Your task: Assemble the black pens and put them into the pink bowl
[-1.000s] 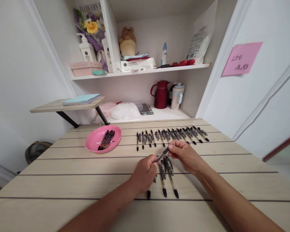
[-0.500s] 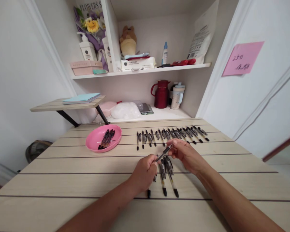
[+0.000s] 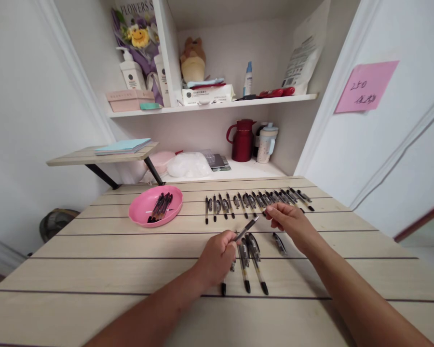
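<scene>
My left hand point(image 3: 217, 258) is closed around the lower part of a gel pen point(image 3: 248, 228). Its bare metal tip points up and to the right. Just right of the tip, apart from it, is my right hand point(image 3: 289, 222), with thumb and fingers pinched together; anything between them is too small to make out. Below the right hand a loose pen cap point(image 3: 279, 244) lies on the table. Uncapped pens point(image 3: 257, 270) with caps beside them lie near my left hand, which partly hides one.
A long row of uncapped pens and caps point(image 3: 232, 205) lies farther back on the slatted table point(image 3: 137, 265). Several pens sit in a pink dish point(image 3: 135, 219) at left. Behind stand a small raised shelf point(image 3: 68, 158), a red jug point(image 3: 243, 140) and a pale cup point(image 3: 265, 143).
My right hand has drawn off the pen tip, to the right, still pinched. The tip and the loose cap are now visible. My left hand keeps its hold on the pen.
</scene>
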A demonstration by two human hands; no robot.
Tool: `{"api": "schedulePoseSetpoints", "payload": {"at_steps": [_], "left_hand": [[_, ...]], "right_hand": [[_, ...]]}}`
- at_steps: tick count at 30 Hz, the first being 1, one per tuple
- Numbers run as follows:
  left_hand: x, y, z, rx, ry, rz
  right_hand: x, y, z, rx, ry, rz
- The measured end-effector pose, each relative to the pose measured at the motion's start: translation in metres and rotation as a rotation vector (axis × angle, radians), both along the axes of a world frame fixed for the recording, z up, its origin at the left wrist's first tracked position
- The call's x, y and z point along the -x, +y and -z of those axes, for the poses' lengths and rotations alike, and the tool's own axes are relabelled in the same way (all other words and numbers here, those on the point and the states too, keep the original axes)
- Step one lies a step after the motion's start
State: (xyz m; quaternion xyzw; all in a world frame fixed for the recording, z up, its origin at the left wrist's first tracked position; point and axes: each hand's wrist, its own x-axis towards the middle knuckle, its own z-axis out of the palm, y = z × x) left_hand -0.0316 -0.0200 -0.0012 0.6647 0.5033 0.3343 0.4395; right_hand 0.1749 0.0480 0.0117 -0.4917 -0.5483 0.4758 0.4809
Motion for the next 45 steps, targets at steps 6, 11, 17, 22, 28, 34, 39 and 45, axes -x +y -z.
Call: {"api": "schedulePoseSetpoints", "payload": {"at_steps": [6,11,17,22,28,34,39,45], "left_hand": [[-0.001,0.0,0.0,-0.008,-0.018,0.007],[-0.001,-0.001,0.0,-0.024,0.004,0.026],[0.0,0.0,0.005,-0.025,0.003,0.002],[0.0,0.001,0.005,-0.007,0.019,0.005],[0.001,0.0,0.005,-0.013,0.022,0.013],[0.001,0.0,0.007,-0.027,0.053,0.03],[0.0,0.0,0.007,-0.033,0.039,0.022],[0.0,0.0,0.003,-0.047,0.064,0.009]], "right_hand": [[0.012,-0.011,-0.003,0.053,0.142,-0.235],[0.017,-0.014,-0.001,0.057,0.137,-0.272],[0.003,-0.005,-0.001,-0.097,-0.238,-0.146],[-0.012,0.001,0.011,-0.063,-1.109,0.126],[-0.014,0.008,0.014,-0.022,-0.827,-0.012],[-0.005,0.004,0.0,-0.124,0.181,0.083],[0.008,-0.005,-0.001,-0.104,0.251,0.032],[0.022,-0.012,0.003,-0.049,0.186,-0.134]]}}
